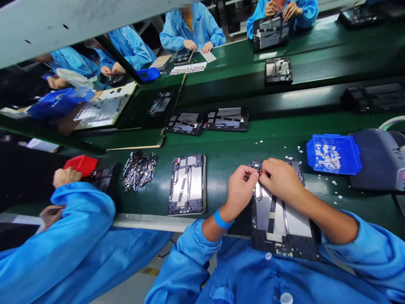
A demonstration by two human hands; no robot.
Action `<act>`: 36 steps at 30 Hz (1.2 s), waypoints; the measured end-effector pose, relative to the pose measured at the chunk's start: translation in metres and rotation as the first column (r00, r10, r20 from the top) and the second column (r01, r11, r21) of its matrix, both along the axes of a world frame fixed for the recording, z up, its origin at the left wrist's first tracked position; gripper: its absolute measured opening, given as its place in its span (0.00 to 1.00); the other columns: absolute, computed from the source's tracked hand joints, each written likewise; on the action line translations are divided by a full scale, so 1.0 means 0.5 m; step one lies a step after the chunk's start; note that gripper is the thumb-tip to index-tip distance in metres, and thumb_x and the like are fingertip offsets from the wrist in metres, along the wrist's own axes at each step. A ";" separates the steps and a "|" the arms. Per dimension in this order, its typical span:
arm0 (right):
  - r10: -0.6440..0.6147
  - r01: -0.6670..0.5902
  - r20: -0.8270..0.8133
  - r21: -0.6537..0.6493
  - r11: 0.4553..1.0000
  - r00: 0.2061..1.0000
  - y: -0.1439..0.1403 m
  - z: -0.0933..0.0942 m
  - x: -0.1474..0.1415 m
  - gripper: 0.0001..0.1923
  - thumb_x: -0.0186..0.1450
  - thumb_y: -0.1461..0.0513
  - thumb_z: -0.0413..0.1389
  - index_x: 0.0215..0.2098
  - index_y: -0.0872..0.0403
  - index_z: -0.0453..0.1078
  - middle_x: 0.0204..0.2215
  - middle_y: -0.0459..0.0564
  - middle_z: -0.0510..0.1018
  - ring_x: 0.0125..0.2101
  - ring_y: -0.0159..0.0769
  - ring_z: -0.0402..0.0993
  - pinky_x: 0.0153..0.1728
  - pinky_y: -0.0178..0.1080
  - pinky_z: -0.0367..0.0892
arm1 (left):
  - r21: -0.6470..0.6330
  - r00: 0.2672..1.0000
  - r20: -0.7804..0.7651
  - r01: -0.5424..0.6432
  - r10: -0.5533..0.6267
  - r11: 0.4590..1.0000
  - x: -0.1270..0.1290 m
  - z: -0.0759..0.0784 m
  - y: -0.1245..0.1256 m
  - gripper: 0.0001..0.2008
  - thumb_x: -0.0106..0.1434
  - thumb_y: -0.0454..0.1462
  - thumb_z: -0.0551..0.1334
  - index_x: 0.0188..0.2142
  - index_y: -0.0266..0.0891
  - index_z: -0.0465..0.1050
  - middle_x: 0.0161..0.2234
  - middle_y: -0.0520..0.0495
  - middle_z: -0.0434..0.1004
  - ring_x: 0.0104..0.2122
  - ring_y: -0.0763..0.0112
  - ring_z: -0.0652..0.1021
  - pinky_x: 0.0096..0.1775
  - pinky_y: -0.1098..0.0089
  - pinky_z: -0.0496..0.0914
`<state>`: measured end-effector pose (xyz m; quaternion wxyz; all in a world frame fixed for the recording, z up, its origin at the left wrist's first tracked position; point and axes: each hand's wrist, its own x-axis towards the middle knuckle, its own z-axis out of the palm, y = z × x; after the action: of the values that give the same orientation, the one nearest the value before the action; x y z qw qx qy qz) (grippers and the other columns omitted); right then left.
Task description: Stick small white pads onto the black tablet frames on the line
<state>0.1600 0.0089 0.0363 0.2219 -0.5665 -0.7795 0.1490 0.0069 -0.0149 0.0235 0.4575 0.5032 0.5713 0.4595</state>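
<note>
Our opened tablet (pixel 288 217) points lengthwise toward the bench's (pixel 218 183) far edge; left hand (pixel 242 185) and right hand (pixel 281 179) pinch closed, contents unclear.

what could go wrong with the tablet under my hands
The tablet seems to overhang the near edge of the table, so a nudge might tip it. Loose white bits beside it could get into its exposed insides. With your left hand and right hand crowded at its far corner, a slip might damage parts.
</note>
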 end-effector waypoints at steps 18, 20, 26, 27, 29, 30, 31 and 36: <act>-0.011 0.005 -0.150 -0.036 0.999 0.989 -0.005 -0.006 0.026 0.05 0.62 0.65 0.55 0.28 0.52 0.71 0.27 0.47 0.76 0.30 0.37 0.71 0.34 0.38 0.59 | -0.066 0.989 0.149 0.021 -0.011 0.998 0.004 -0.016 0.008 0.04 0.62 0.37 0.67 0.35 0.38 0.75 0.33 0.49 0.81 0.35 0.70 0.79 0.39 0.70 0.71; -0.024 0.021 -0.123 -0.032 0.999 0.992 -0.004 -0.009 0.014 0.05 0.61 0.66 0.55 0.28 0.52 0.69 0.27 0.47 0.75 0.30 0.37 0.71 0.34 0.38 0.59 | -0.062 0.990 0.142 0.019 -0.010 0.998 0.004 -0.016 0.007 0.04 0.63 0.37 0.67 0.35 0.38 0.76 0.33 0.49 0.82 0.35 0.70 0.79 0.39 0.70 0.71; -0.055 0.055 -0.031 -0.016 0.998 0.998 0.005 0.018 0.043 0.06 0.60 0.65 0.54 0.26 0.51 0.65 0.27 0.50 0.75 0.31 0.40 0.70 0.35 0.40 0.58 | -0.077 0.986 0.166 0.030 -0.017 0.997 0.001 -0.019 0.012 0.05 0.63 0.37 0.67 0.36 0.37 0.77 0.35 0.47 0.83 0.36 0.70 0.80 0.40 0.70 0.71; -0.100 0.100 -0.022 -0.024 0.995 0.995 0.009 0.028 0.075 0.05 0.60 0.65 0.54 0.26 0.50 0.66 0.28 0.50 0.76 0.32 0.40 0.71 0.35 0.40 0.58 | -0.082 0.985 0.174 0.026 -0.011 0.996 -0.002 -0.019 0.012 0.05 0.63 0.37 0.67 0.37 0.37 0.77 0.35 0.47 0.83 0.36 0.70 0.80 0.40 0.70 0.71; -0.255 0.258 0.049 -0.068 0.964 0.966 0.016 0.048 0.159 0.04 0.62 0.63 0.55 0.28 0.50 0.69 0.29 0.51 0.78 0.32 0.41 0.72 0.34 0.40 0.58 | -0.086 0.986 0.165 0.028 -0.014 0.996 -0.010 -0.015 0.013 0.06 0.63 0.37 0.66 0.38 0.37 0.77 0.35 0.47 0.83 0.36 0.70 0.80 0.40 0.70 0.71; -0.356 0.370 0.137 -0.092 0.925 0.924 0.019 0.058 0.204 0.04 0.63 0.61 0.56 0.29 0.49 0.70 0.29 0.52 0.78 0.31 0.42 0.72 0.33 0.41 0.58 | -0.085 0.990 0.139 0.052 -0.040 0.995 -0.016 -0.011 0.012 0.06 0.63 0.37 0.66 0.38 0.37 0.78 0.35 0.47 0.83 0.35 0.71 0.79 0.39 0.71 0.71; -0.428 0.472 0.271 -0.126 0.872 0.862 0.020 0.066 0.244 0.07 0.65 0.58 0.55 0.29 0.48 0.70 0.27 0.52 0.77 0.28 0.43 0.70 0.31 0.43 0.56 | -0.083 0.992 0.099 0.086 -0.078 0.993 -0.024 -0.006 0.011 0.07 0.63 0.37 0.66 0.39 0.37 0.79 0.35 0.47 0.83 0.33 0.71 0.78 0.37 0.71 0.71; -0.268 0.317 0.245 -0.186 0.930 0.932 0.019 0.089 0.270 0.08 0.68 0.59 0.53 0.33 0.47 0.75 0.35 0.54 0.83 0.32 0.44 0.76 0.35 0.44 0.61 | 0.039 0.961 -0.229 0.167 -0.154 0.985 -0.081 0.026 0.020 0.07 0.67 0.36 0.64 0.41 0.39 0.81 0.36 0.48 0.84 0.33 0.69 0.78 0.38 0.69 0.72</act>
<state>0.2951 0.0185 0.0811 0.0913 -0.7109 -0.6835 0.1383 -0.0338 -0.0050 0.0364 0.4107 0.6097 0.5633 0.3772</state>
